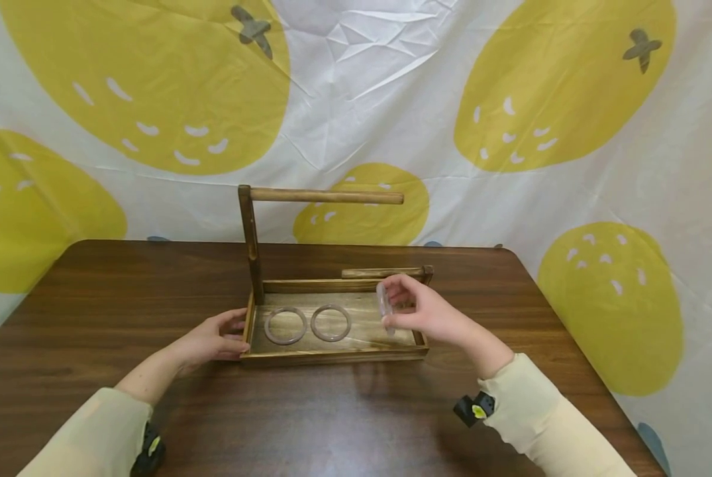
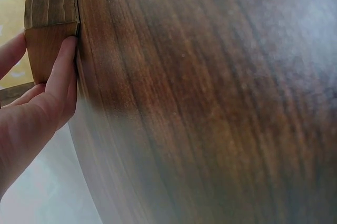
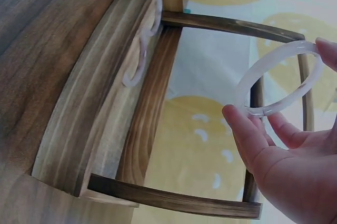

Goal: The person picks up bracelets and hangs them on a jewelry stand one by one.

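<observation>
A wooden bangle stand (image 1: 332,356) with a shallow tray base stands on the table. Two pale translucent bangles lie flat in it: a left one (image 1: 285,326) and one beside it (image 1: 330,323). My right hand (image 1: 424,311) pinches a third pale bangle (image 3: 281,77) between thumb and fingertips, upright above the tray's right part. At the tray's left end, my left hand (image 1: 215,338) rests its fingers and thumb against the outside of the end wall (image 2: 52,50). The right wrist view shows the held bangle clear of the wood.
A tall post (image 1: 250,245) at the tray's left bears a long horizontal bar (image 1: 328,196) pointing right. Lower, a short bar (image 1: 382,273) points left from a post at the back right. Behind the brown table (image 1: 153,285) hangs a fruit-patterned cloth (image 1: 356,99).
</observation>
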Demonstrator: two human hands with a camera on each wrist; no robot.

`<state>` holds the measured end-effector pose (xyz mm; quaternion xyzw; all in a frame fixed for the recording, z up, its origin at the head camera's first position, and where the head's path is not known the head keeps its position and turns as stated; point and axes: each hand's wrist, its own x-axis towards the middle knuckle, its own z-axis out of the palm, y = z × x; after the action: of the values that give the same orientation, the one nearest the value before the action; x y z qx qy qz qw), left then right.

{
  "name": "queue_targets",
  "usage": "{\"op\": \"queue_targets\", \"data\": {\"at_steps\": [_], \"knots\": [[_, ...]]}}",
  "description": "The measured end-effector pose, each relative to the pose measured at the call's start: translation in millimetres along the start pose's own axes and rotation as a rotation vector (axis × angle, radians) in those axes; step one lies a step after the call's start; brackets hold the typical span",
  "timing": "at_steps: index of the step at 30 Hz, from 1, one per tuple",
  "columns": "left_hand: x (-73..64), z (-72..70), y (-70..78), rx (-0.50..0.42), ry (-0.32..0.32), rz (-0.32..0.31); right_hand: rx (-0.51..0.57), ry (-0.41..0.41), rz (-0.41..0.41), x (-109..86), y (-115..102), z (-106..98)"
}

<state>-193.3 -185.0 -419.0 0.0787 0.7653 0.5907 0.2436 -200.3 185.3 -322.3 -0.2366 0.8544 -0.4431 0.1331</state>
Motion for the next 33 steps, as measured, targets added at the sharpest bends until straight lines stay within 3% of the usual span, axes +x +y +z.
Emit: {"op": "queue_targets", "data": {"at_steps": [15, 22, 33], "knots": [[-2.0, 0.9, 2.3, 0.009, -0.006, -0.004, 0.07, 0.026, -0.054, 0.6, -11, -17], [-1.4, 0.1, 1.6, 0.003, -0.006, -0.002, 0.102, 0.064, -0.011, 3.5, -18, -28], [-2.1, 1.3, 3.9, 0.013, -0.002, -0.013, 0.165, 0.122, -0.028, 6.8, -23, -37]]}}
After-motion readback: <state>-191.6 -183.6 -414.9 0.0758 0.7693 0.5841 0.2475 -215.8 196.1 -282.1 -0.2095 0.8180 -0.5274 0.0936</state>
